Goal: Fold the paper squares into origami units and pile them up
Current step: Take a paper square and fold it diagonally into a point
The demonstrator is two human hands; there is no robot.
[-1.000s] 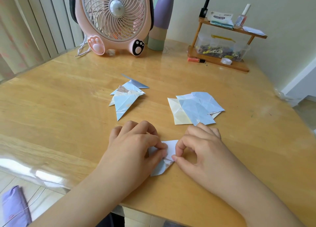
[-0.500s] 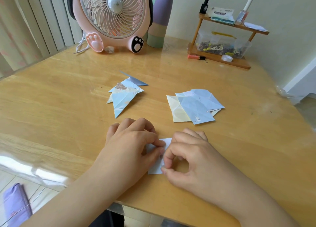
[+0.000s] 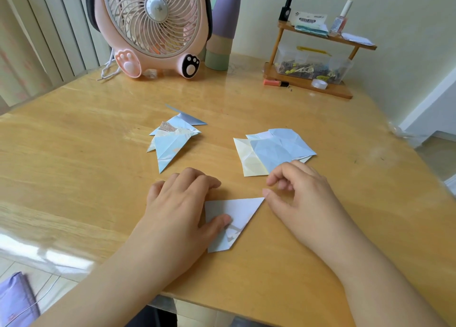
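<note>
Left hand (image 3: 182, 203) — on pointed paper (image 3: 234, 215)

Left grip (image 3: 182, 203) lies palm down, knuckles up, fingers bent and bunched forward, thumb stretched out to the right and pressing flat. The left forearm runs back toward the lower left corner, bare. Just to the right of it, apart from it, the right grip (image 3: 299, 191) sits with fingers loosely curled, nothing between them, index fingertip (image 3: 266, 192) pointing left toward the other grip. Its wrist bends inward and the bare right forearm slants away to the lower right.
</note>
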